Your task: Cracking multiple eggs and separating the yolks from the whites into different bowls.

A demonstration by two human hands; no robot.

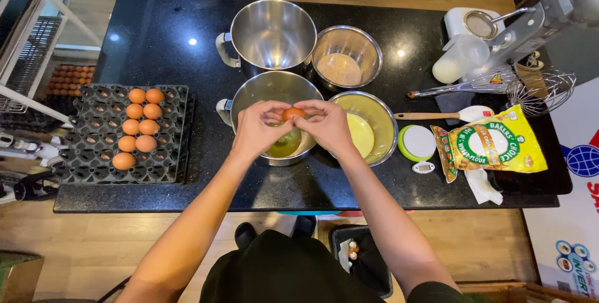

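While both hands meet over the front steel bowl (274, 119), the left hand (254, 129) & right hand (329, 126) pinch one brown egg (293, 114) between thumbs and fingertips, egg held just above the bowl's middle; clear-yellow liquid sits in the bowl's bottom. Nearest the person, below the counter edge and well in front of that bowl, a dark bin (362, 258) holds a few eggshells. Just right of the bowl, touching its rim, a 2nd steel bowl (373, 125) holds pale yellow liquid. Left of the front bowl, a black egg tray (128, 131) carries 8 brown eggs, other cups bare. Right, past the 2nd bowl: a green-rimmed round scale (417, 143), a yellow flour bag (493, 145). Behind the front bowl, a tall steel mixer bowl (272, 32), inside looks bare; beside it to the right, a smaller steel bowl (347, 57) w/ beige powder.
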